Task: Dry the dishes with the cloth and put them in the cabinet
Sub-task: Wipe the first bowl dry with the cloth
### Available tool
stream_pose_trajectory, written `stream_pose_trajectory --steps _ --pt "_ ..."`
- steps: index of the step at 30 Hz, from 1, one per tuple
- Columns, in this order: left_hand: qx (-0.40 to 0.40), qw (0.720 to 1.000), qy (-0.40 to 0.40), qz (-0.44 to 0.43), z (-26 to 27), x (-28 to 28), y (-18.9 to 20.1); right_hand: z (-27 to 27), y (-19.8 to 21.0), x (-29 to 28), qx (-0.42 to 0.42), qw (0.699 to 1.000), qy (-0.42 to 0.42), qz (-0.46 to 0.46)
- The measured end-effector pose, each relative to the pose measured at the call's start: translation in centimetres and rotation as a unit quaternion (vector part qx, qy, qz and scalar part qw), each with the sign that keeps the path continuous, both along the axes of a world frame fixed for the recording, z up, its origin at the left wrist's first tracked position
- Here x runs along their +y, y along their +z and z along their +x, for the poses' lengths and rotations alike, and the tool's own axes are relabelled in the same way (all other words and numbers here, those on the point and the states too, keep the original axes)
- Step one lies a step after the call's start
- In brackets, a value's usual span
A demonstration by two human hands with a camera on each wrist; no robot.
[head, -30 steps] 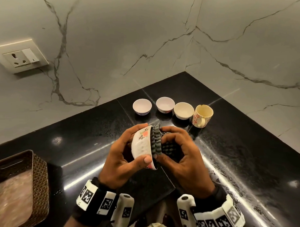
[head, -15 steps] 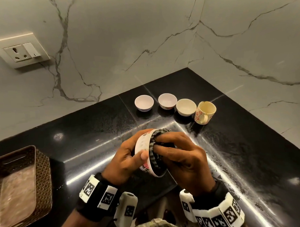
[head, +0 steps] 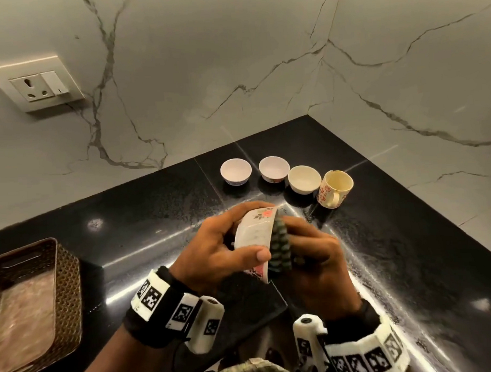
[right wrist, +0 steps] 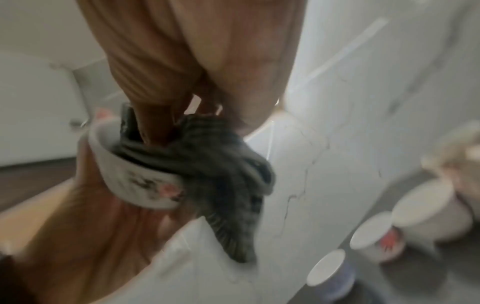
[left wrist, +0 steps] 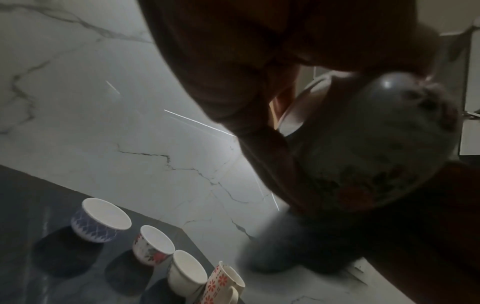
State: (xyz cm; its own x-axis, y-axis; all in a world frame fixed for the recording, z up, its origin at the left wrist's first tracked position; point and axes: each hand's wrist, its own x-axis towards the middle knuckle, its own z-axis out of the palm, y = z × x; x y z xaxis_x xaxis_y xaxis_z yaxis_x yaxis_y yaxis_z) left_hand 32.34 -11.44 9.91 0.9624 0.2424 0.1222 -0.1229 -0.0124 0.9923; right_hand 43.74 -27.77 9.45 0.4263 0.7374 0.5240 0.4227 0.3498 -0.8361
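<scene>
Floral bowl (head: 254,235), held on edge above the black counter (head: 156,216): left hand (head: 213,251) grips its outer wall, thumb on the rim. Judged light, rigid, breakable, slippery if wet. Right hand (head: 316,264) presses the soft grey cloth (head: 280,248) inside. Open counter lies left, toward the woven basket (head: 66,275); three bowls (head: 274,168) and a mug (head: 335,188) crowd the corner.

Dim warm light; glare streaks the glossy black table (head: 408,249). Left wrist view dark, right wrist view motion-blurred.

bowls (head: 235,171): 4 | mug (head: 335,188): 1 | cloth (head: 280,247): 1 | basket (head: 67,289): 1 | hands (head: 213,251): 2
</scene>
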Motion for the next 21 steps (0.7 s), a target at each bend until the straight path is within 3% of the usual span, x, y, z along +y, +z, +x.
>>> stream_pose_trajectory --steps 2,4,5,7,9,12,16,19,21 --pt "0.016 0.999 -0.006 0.041 -0.1 0.4 0.1 0.7 -1.0 0.0 -0.182 0.982 -0.048 0.000" --pt "-0.001 0.994 -0.008 0.111 -0.1 0.5 0.1 0.7 -1.6 -0.1 -0.231 0.966 -0.116 -0.023" --pt "-0.021 0.988 -0.001 0.151 -0.2 0.5 0.2 0.5 -1.8 -0.1 -0.205 0.966 -0.150 -0.044" --pt "-0.059 0.971 0.010 0.231 -0.1 0.4 0.3 -0.1 -1.5 0.0 -0.073 0.980 -0.160 -0.096" --pt "-0.083 0.952 0.002 0.294 0.1 0.2 0.0 0.1 -0.6 0.0 0.064 0.979 -0.101 -0.162" --pt "-0.100 0.932 -0.003 0.348 0.4 -0.6 -1.1 1.2 1.1 -0.4 0.244 0.943 0.038 -0.224" --pt "-0.114 0.943 0.010 0.312 0.6 -1.3 -1.9 1.6 1.7 -0.8 0.417 0.881 0.107 -0.194" --pt "-0.118 0.962 0.010 0.245 0.5 -1.6 -1.5 1.2 0.5 -1.2 0.561 0.799 0.140 -0.164" --pt "-0.093 0.976 0.014 0.196 0.2 -1.3 -1.6 1.3 -0.3 -1.6 0.589 0.797 0.074 -0.110"
